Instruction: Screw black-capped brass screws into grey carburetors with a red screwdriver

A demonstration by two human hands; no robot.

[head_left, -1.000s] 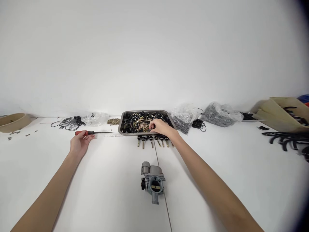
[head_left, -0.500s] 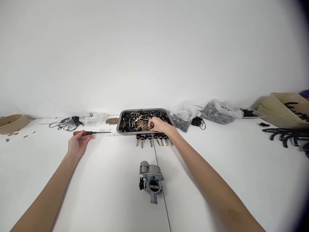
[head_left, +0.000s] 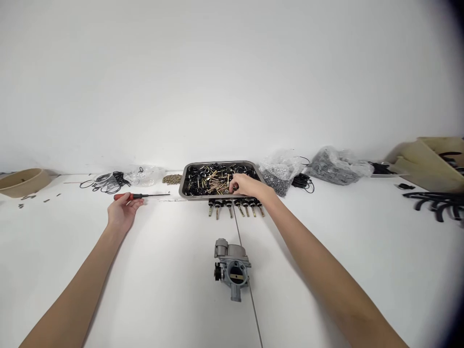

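Note:
My left hand (head_left: 123,211) is closed on the red handle of a screwdriver (head_left: 135,196), whose thin shaft points right along the table. Over the right part of a metal tray (head_left: 184,195), my right hand (head_left: 245,186) dips its fingers among small brass-coloured and black parts (head_left: 217,182). Its fingertips are pinched together; what lies between them, if anything, is hidden. In front of the tray, several black-headed brass pins (head_left: 217,210) lie in a row. Nearer to me a grey carburetor (head_left: 234,270) rests on the white table, between my two forearms.
Left of the tray are a pile of small brass pieces (head_left: 171,179), black cords (head_left: 108,182) and a beige bowl (head_left: 25,182). To its right stand plastic bags of small parts (head_left: 279,176) (head_left: 335,166), a beige bin (head_left: 416,162) and curved black hoses (head_left: 437,200).
The whole view has shifted slightly, so things appear a little farther right. My right hand stays in the tray among the parts, and my left hand keeps hold of the screwdriver.

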